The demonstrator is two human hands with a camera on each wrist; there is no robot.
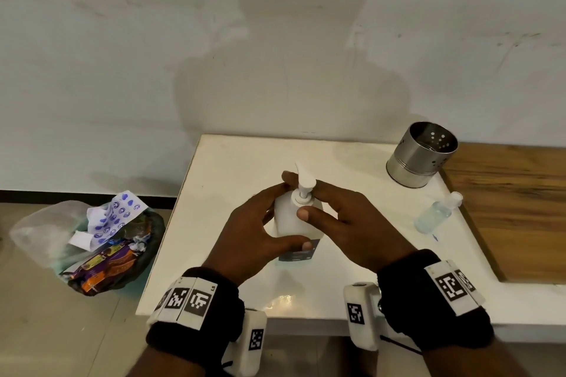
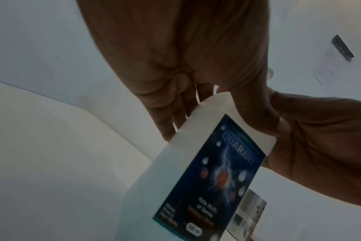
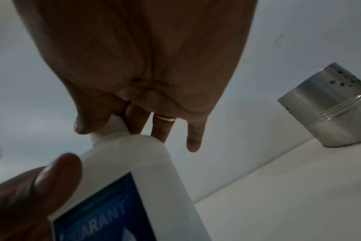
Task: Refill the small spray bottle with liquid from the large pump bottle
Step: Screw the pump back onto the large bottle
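A: Entry. Nearest the head camera: two black wristbands (image 1: 193, 300) with printed marker tags. From the fingers outward, then. The left hand (image 1: 257, 223) has its fingers curled round the far side of the large pump bottle (image 1: 295, 217) and its thumb laid across the near face just above the label: clamped on the body. The right hand (image 1: 346, 214) pinches the collar under the pump head (image 1: 303, 184), thumb in front and forefinger behind; its other fingers are straight and spread.

B: Bottle position?

A: Upright at the middle of the white table (image 1: 229, 162), between both hands. The small spray bottle (image 1: 436, 213) lies on its side near the right edge, well apart from either hand and untouched. It looks clear; I cannot tell the fill level.

B: Progress?

A: Early, in my judgement. The pump is seated on the neck, the spray bottle appears capped, and no liquid has been moved. Left to do: free or work the pump, open the small bottle, transfer, reclose both.

B: Differences between views?

A: The left wrist view gives the blue label (image 2: 223, 171), reading QUARANT, with the 500 ml mark only roughly legible. From the head view it is barely a dark patch. The right wrist view shows a pale ring (image 3: 165, 118) on one finger, and the perforated steel holder (image 3: 336, 110) standing on the table. Only the head view shows the spray bottle and the bag of rubbish (image 1: 92, 239) on the floor, left.
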